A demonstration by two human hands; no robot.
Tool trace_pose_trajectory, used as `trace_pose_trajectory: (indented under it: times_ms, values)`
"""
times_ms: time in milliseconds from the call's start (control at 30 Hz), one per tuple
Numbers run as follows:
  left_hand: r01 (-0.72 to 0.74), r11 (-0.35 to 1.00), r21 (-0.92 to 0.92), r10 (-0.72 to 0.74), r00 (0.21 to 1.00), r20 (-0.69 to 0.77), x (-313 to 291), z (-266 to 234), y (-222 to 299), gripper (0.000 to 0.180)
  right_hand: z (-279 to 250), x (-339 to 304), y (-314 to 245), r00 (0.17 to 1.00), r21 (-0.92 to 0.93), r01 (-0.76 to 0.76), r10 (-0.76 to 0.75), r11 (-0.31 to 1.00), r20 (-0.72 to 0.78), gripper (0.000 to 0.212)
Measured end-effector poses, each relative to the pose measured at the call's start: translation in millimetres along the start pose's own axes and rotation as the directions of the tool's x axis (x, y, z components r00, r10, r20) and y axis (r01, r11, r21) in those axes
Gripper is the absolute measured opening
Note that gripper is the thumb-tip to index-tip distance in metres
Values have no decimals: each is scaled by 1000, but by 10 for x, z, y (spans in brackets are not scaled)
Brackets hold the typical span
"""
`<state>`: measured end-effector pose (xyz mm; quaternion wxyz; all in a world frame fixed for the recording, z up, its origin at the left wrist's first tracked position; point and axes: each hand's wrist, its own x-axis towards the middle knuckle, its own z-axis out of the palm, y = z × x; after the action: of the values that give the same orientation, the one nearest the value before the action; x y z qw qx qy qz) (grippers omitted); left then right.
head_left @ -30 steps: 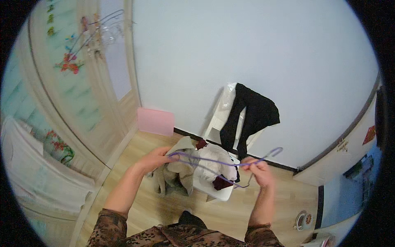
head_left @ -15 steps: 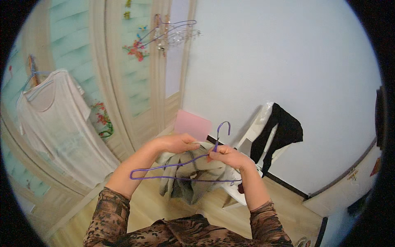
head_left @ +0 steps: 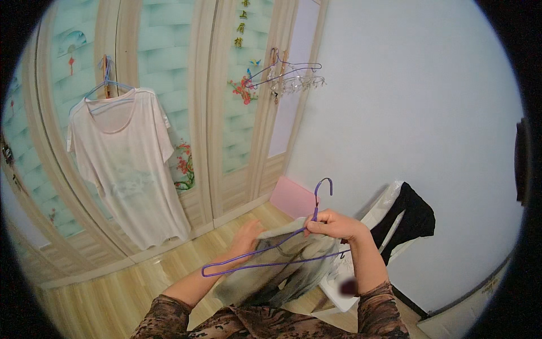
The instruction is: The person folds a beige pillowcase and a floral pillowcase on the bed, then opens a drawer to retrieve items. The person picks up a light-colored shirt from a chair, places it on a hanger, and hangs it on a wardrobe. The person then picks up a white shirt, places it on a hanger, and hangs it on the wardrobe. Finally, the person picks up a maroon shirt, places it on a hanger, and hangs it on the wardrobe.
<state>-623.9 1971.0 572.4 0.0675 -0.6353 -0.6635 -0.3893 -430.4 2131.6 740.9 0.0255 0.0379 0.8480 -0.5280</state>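
Observation:
My right hand [head_left: 334, 225] is closed around the neck of a purple wire hanger [head_left: 248, 257], its hook pointing up. Pinched in the same hand is the upper edge of a soft grey-beige garment [head_left: 276, 265], which hangs down behind the hanger. The hanger's long loop stretches left across the garment and my left forearm. Beside the garment's upper left corner is my left hand [head_left: 247, 234]; its fingers are blurred and partly hidden, so I cannot make out its grip.
A white T-shirt [head_left: 127, 164] hangs on a blue hanger from the patterned wardrobe doors [head_left: 166, 56]. Farther right hang another purple hanger [head_left: 305, 69] and a clear clip rack [head_left: 296, 85]. A pink panel [head_left: 293, 195] leans at the wall. A black garment [head_left: 411, 217] drapes over a white chair [head_left: 341, 299].
My view has swung left, so the wardrobe and T-shirt show more fully. My left hand has dropped lower along the garment's left edge. The right hand keeps the hanger.

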Motion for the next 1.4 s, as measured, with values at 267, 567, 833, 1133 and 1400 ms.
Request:
trace_pose_trajectory:
  times_ms: [267,567,833,1133,1400]
  values:
    - [467,584,-664,-356,883,307,519,-730,123,21,-324,-161,120,984,-180,-169,155,969,-93,31]
    - [610,449,-653,-384,792,475,1138,-1252,831,22,-332,-126,467,999,-91,-29,31,995,19,29]
    - [677,526,-515,-417,733,538,1369,-1467,1109,32,-53,-23,539,994,-95,100,-96,990,47,23]
    - [443,896,21,-359,695,623,1042,-1711,991,48,-245,8,128,944,-444,-45,-108,895,-313,30]
    - [498,766,-406,-136,743,655,481,-1272,916,40,-56,135,264,804,-739,27,-453,673,-384,34]
